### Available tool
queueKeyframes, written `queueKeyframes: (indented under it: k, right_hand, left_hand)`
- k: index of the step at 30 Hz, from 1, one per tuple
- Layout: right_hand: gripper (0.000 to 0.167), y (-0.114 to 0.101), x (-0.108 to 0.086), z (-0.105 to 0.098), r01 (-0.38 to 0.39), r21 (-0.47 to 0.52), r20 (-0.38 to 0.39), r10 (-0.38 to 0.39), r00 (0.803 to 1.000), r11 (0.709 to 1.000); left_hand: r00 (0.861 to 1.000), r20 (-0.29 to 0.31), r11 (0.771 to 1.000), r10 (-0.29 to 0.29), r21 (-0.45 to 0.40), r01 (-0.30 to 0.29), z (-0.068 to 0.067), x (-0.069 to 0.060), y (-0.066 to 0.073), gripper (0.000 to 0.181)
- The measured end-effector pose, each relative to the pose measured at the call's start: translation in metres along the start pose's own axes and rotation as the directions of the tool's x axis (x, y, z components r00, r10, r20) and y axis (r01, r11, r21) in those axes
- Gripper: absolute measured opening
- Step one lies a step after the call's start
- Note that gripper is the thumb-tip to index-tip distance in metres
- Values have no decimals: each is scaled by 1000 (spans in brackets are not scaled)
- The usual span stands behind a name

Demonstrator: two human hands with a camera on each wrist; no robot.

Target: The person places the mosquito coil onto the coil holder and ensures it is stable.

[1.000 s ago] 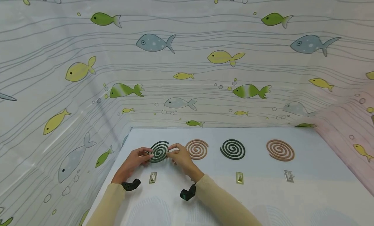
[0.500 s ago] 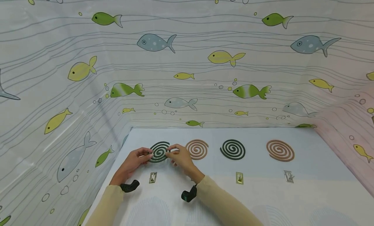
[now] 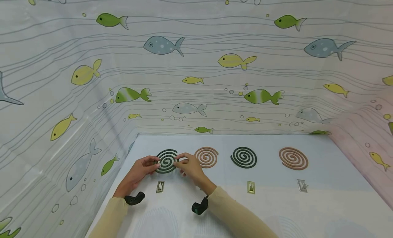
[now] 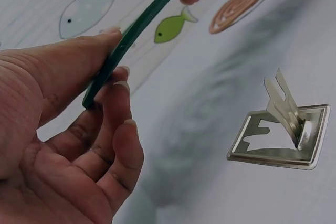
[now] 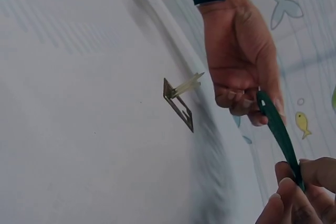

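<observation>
A dark green mosquito coil [image 3: 167,161] is held up off the table between both hands. My left hand [image 3: 139,170] pinches its left edge between thumb and fingers, and my right hand [image 3: 193,169] pinches the right edge. Seen edge-on in the left wrist view, the coil [image 4: 149,14] is a thin green strip, raised over its shadow. The right wrist view shows the same coil [image 5: 281,124] spanning from one hand to the other. Below the hands lies a metal coil stand [image 3: 160,186], its forked prong [image 4: 286,111] bent upward.
To the right lie a brown coil [image 3: 206,157], another green coil [image 3: 244,157] and a second brown coil [image 3: 293,158]. Two more metal stands [image 3: 251,187] [image 3: 302,185] sit nearer on the white table [image 3: 215,210]. Fish-patterned sheeting [image 3: 196,67] rises behind and at both sides.
The coil sits very slightly lower in the head view and looks a little rounder. Both hands keep their pinch on it, and the forearms have shifted slightly.
</observation>
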State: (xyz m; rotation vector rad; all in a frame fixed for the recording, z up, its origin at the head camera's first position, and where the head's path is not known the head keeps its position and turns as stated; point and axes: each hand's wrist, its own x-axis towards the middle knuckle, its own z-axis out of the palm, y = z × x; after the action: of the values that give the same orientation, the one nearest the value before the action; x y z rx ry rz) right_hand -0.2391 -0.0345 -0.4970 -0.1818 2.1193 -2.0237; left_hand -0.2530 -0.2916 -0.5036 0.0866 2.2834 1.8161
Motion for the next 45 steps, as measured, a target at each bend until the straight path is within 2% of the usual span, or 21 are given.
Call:
queueKeyframes:
  k: [12, 24, 29, 35, 45]
  right_hand:
    - [23, 1, -1, 0, 2, 29, 6, -2, 1000, 1000]
    - [25, 0, -6, 5, 36, 29, 18, -37, 999, 999]
    - [25, 1, -9, 7, 34, 39, 10, -35, 999, 999]
    - [28, 2, -13, 10, 25, 39, 38, -27, 999, 999]
    - [29, 2, -20, 14, 40, 19, 46, -41, 998, 999]
  left_hand:
    - [999, 23, 999, 34, -31, -34, 3, -5, 2, 47]
    - [998, 41, 999, 48, -1, -48, 0, -14, -2, 46]
    - [998, 34, 999, 45, -5, -44, 0, -17, -4, 45]
    - [999, 14, 999, 38, 25, -39, -1, -24, -4, 45]
    - [998, 8, 998, 56, 41, -56, -2, -30, -6, 41]
